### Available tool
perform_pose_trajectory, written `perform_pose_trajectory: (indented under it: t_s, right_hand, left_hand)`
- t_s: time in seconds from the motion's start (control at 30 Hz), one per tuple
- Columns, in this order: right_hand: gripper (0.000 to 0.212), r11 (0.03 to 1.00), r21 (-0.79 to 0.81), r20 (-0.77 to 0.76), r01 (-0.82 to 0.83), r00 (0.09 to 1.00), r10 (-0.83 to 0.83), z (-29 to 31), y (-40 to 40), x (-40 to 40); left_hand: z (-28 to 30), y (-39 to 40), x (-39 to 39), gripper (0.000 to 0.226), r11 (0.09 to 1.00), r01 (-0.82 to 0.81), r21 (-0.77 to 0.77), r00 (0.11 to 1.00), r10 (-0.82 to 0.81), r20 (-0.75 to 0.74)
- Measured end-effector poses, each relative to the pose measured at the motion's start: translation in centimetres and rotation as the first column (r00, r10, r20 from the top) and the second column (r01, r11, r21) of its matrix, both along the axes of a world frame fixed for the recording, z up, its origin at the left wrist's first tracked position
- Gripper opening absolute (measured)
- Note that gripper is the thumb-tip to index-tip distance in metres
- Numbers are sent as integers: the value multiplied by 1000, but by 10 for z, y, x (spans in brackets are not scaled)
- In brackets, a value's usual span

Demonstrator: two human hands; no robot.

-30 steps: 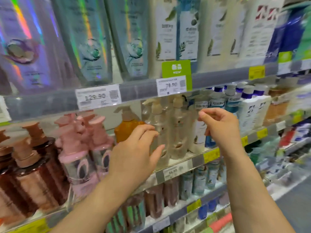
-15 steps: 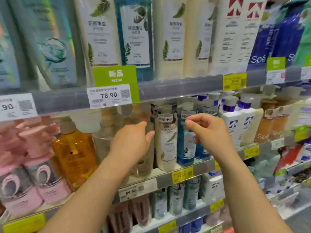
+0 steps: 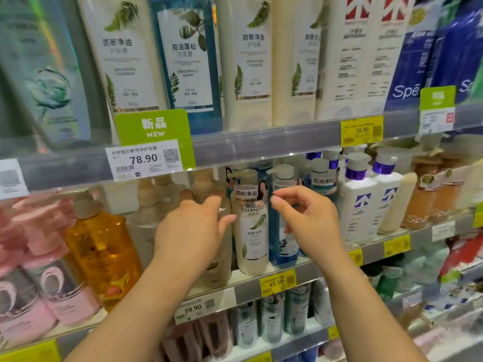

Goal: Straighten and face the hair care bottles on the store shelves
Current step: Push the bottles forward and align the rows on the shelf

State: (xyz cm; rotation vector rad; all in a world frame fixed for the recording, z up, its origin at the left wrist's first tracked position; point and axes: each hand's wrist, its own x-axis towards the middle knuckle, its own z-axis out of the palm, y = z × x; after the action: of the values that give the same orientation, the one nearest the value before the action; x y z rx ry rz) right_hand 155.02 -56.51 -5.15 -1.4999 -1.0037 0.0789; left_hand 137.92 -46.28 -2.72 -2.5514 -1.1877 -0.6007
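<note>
Shelves (image 3: 261,146) blur at left; left hand (image 3: 192,232) hides a pale bottle (image 3: 219,267), grip unclear; right hand (image 3: 309,222), fingers curled, empty, fronts blue bottle (image 3: 283,246); cream bottle (image 3: 252,231) between.

Place: a shop aisle.
Evidence: price tags (image 3: 144,160) on shelf edges above the left hand (image 3: 194,231); stocked hair care bottles (image 3: 252,226) beside it.

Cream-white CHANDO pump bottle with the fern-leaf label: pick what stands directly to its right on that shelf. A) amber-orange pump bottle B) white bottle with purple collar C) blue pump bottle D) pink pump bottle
C: a blue pump bottle stands right beside the cream-white CHANDO pump bottle, partly behind the right hand.
</note>
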Motion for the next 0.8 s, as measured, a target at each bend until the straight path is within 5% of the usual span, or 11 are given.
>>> perform_pose_trajectory:
  t_s: [0.5, 0.8]
  right_hand:
    - [5, 986, -112, -121, 121, 983, -135, -29, -27, -6]
    - [10, 999, -50, -156, -12, 988, 4, -14, -32, 18]
  left_hand:
    - [-3, 14, -1, 39, 995, 103, 14, 995, -103, 5]
    - [12, -30, -9, 54, 997, -42, -58, 999, 41, -19]
